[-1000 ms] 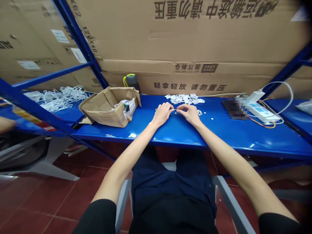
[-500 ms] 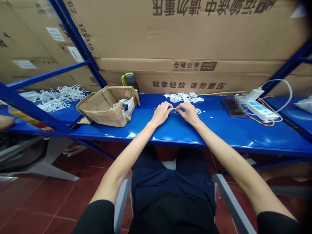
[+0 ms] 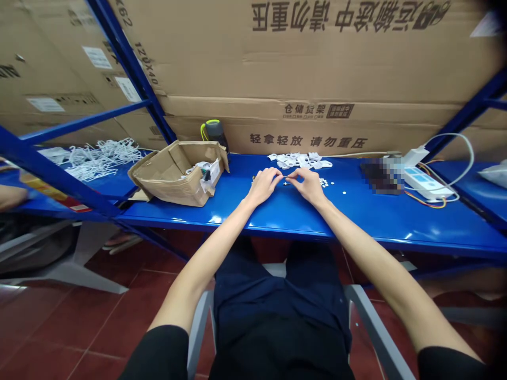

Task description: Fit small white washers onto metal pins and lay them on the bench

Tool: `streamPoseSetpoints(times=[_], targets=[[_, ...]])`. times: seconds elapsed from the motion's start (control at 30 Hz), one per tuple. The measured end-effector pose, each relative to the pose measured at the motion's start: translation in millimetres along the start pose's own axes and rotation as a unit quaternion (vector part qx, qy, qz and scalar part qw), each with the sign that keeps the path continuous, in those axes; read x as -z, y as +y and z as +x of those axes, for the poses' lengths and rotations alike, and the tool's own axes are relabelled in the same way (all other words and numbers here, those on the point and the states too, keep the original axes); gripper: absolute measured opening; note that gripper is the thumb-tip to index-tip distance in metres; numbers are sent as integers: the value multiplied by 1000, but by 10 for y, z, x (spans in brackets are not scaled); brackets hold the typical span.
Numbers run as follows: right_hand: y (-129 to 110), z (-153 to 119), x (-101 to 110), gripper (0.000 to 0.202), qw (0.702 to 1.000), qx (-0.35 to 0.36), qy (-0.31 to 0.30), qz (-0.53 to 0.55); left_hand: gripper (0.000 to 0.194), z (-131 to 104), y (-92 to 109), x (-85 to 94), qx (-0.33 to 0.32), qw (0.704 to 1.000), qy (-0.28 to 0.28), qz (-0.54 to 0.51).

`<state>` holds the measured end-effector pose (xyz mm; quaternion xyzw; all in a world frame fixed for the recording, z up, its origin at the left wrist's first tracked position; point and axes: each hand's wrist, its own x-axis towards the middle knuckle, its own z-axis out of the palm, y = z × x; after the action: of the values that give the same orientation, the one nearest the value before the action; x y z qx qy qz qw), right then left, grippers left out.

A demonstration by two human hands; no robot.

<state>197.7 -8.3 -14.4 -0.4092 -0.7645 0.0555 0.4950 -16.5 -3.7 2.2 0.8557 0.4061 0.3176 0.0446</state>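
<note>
Glossy blue metal makes the tabletop [image 3: 396, 216] in the head view, where the left hand [image 3: 263, 187] and right hand [image 3: 311, 186] curl, thumbs near forefingers; whether they grip anything is too small to tell. One tiny piece [image 3: 287, 183] shows beside the right hand's fingertips; from the hands, curved white parts [image 3: 299, 160] lie at twelve o'clock, small white bits [image 3: 324, 182] at three, a creased cardboard box [image 3: 170, 190] at nine.
</note>
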Motion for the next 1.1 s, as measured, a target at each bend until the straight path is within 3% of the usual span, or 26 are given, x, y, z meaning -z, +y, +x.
streamPoseSetpoints(times=[0.2,0.37,0.83,0.97,1.1], targets=[[70,14,1,14,991,70,-52,-102,29,-5,-35,-29,-7,1000,0,-14],[6,22,24,28,977,115,-79,-162,29,-14,-25,-14,1,1000,-4,-20],[-78,24,140,42,964,166,-121,-170,25,-12,-64,17,10,986,-18,-166],[-101,13,135,38,981,139,-89,-106,27,4,-79,13,22,982,-12,-185],[-152,-14,122,26,998,43,-35,5,29,8,-75,22,39,986,22,-160]])
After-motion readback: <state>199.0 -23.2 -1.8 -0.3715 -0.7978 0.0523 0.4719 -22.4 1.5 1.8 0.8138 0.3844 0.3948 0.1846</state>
